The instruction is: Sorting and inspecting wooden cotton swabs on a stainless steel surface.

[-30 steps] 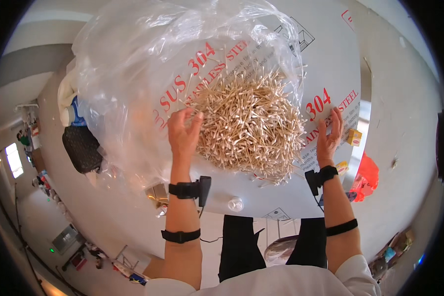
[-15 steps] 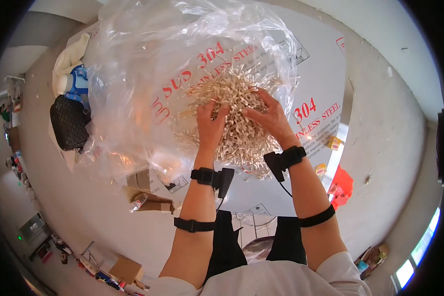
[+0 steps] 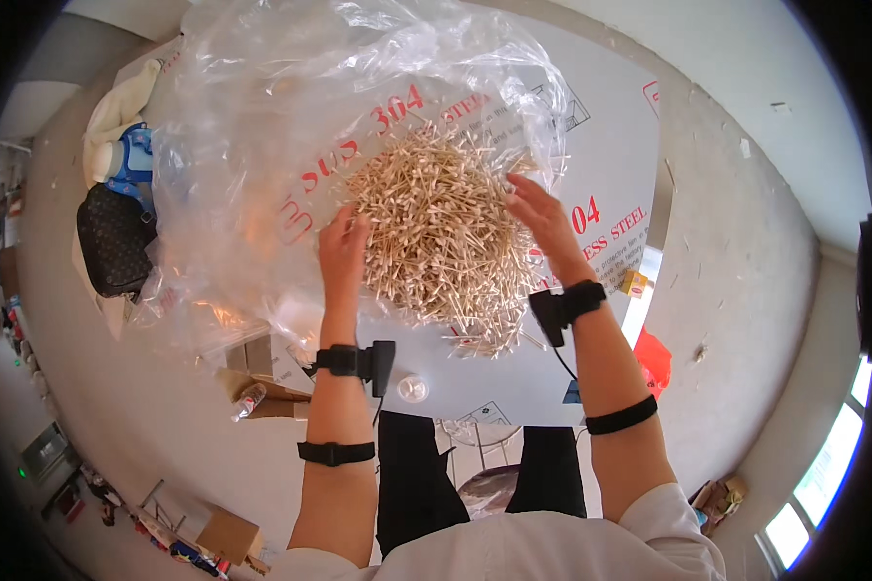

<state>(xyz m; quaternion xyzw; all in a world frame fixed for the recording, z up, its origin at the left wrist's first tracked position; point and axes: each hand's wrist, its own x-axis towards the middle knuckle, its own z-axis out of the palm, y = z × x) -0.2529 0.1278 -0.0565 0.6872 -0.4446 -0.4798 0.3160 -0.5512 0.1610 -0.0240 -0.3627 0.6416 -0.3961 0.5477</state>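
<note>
A broad heap of cotton swabs (image 3: 446, 232) with thin wooden sticks lies on a clear plastic sheet (image 3: 233, 126) over the table. At the heap's left edge is my left hand (image 3: 343, 240), its fingers slightly curled and apart, with no swabs visible in it. My right hand (image 3: 545, 218) borders the heap on the right, thumb and fingers spread, its fingertips close to the outer swabs. A small round whitish container (image 3: 413, 388) stands near the table's front edge, to the right of my left forearm.
The table has a grey printed protective film (image 3: 601, 126). On the left are a dark patterned bag (image 3: 114, 242) and a blue-and-white bottle (image 3: 131, 158). A cardboard box (image 3: 271, 395) holding a plastic bottle sits lower left. A red plastic bag (image 3: 653, 363) hangs at the right.
Both hands have drawn apart, from on top of the swabs to the heap's two sides. The swabs now lie in a rounder mound. The small round container has come into sight.
</note>
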